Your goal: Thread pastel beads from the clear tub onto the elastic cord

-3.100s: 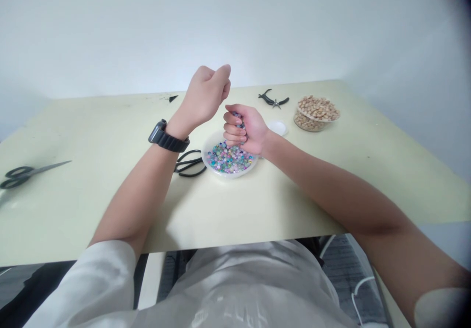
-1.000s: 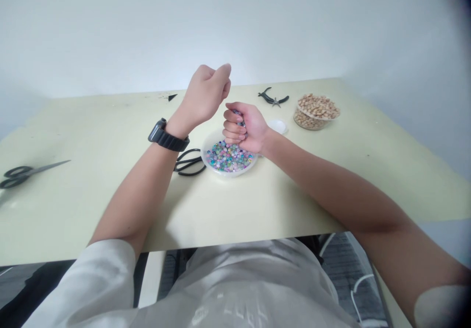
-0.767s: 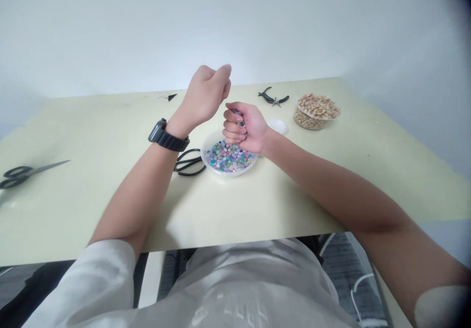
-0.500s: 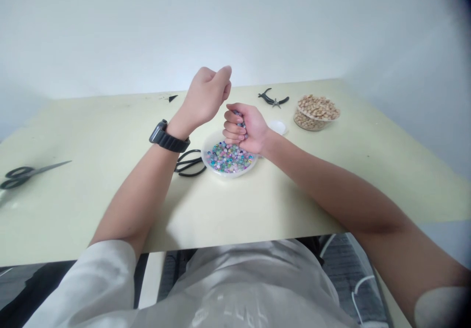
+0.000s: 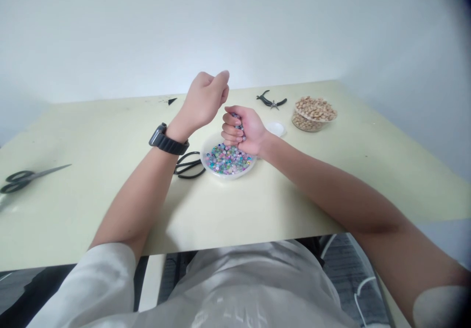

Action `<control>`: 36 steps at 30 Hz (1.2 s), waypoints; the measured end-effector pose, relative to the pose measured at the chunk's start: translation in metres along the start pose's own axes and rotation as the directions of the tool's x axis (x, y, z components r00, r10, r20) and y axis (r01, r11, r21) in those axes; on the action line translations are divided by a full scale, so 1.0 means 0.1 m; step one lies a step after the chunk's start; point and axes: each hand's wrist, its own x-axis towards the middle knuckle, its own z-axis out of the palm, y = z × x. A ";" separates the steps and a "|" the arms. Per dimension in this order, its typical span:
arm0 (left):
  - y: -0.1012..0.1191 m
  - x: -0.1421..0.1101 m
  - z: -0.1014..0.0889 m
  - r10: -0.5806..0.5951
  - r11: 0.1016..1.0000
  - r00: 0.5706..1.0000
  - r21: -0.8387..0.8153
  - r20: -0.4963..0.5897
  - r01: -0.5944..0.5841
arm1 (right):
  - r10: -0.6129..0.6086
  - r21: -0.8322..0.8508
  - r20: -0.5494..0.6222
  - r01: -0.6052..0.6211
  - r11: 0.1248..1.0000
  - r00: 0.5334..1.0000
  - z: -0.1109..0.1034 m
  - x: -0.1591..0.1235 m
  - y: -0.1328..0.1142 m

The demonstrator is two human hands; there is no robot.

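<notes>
My right hand [image 5: 243, 131], fingers curled towards the palm, holds several small bluish beads [image 5: 238, 124]; whether they are strung cannot be seen. It hovers over the back right of a round whitish bowl [image 5: 228, 175] of mixed pink, blue, green and purple beads [image 5: 227, 159]. Higher and to the left, my left hand [image 5: 206, 97] is closed, its back towards me. Whatever its fingers hold is hidden. The two hands are close together but apart. A black watch [image 5: 169, 140] is on my left wrist.
Black-handled scissors [image 5: 189, 165] lie partly behind the bowl, other scissors [image 5: 27, 178] far left. Pliers [image 5: 270, 100] and a small black piece [image 5: 172, 101] lie at the back. A white lid or dish [image 5: 275, 129] and a clear tub of tan nut-like pieces [image 5: 314, 113] stand right.
My left hand has come down very slightly, while my right hand keeps its grip on the beads. The whole view has shifted a little.
</notes>
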 end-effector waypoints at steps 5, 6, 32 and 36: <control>0.01 0.00 -0.03 0.029 1.000 1.000 0.000 0.003 -0.029 | -0.020 0.001 0.029 0.020 1.000 0.999 -0.01 0.01 0.01; 0.01 0.00 -0.03 0.031 1.000 1.000 0.002 -0.002 -0.031 | -0.016 0.000 0.028 0.016 1.000 0.999 -0.02 0.01 0.01; 0.02 0.01 -0.02 0.031 0.999 1.000 0.033 -0.005 -0.031 | 0.010 0.019 0.031 -0.010 1.000 0.999 -0.04 0.02 0.00; 0.02 0.01 -0.02 0.016 1.000 1.000 0.017 -0.012 -0.016 | -0.002 0.015 0.033 0.002 1.000 0.999 -0.03 0.02 0.00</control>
